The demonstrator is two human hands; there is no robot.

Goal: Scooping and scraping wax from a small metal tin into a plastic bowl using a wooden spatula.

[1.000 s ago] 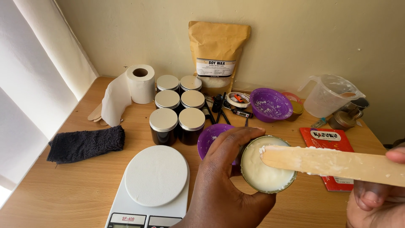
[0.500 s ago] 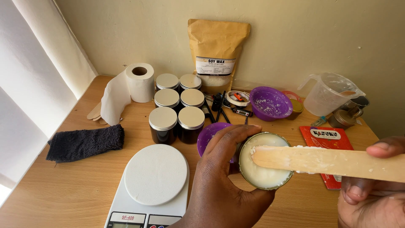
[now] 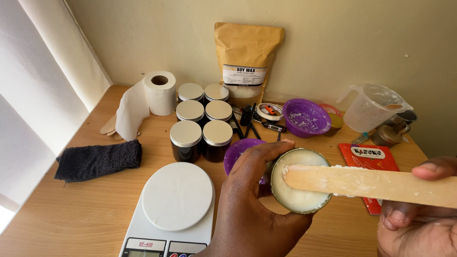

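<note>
Scraping creamy white wax in a round tin point(image 3: 300, 190) with a flat wooden stick point(image 3: 371, 183).

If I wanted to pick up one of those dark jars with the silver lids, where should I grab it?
Probably the front-left dark jar, taken around its round body just below the silver lid, coming from the front-left. That side faces bare table, while another jar stands close on its right and more behind. The lid is flat and wide, so a grip from above offers little to hold.
</note>
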